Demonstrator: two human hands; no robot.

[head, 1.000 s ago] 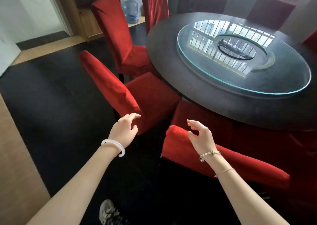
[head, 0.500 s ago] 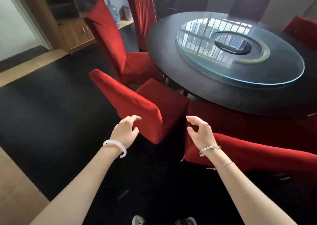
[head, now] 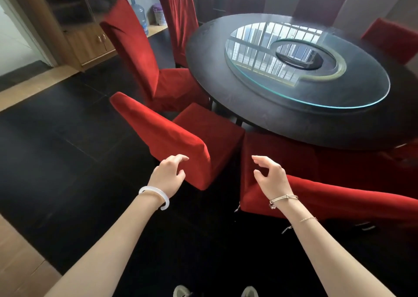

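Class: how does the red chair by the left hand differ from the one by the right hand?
The left chair shows its whole seat; the right chair has its seat partly hidden by the table. The left chair's back slants leftward; the right chair's runs rightward. Both have red covers.

Left hand (head: 168,175) and right hand (head: 270,176) are raised side by side, fingers loosely curved, holding nothing. A red velvet-covered dining chair (head: 162,136) stands at the left hand's 12 o'clock; contact cannot be confirmed. A second red velvet chair (head: 343,198) lies at the right hand's 4 o'clock. A round dark wooden table (head: 217,79) carrying a circular glass turntable (head: 366,93) sits at 1 o'clock.
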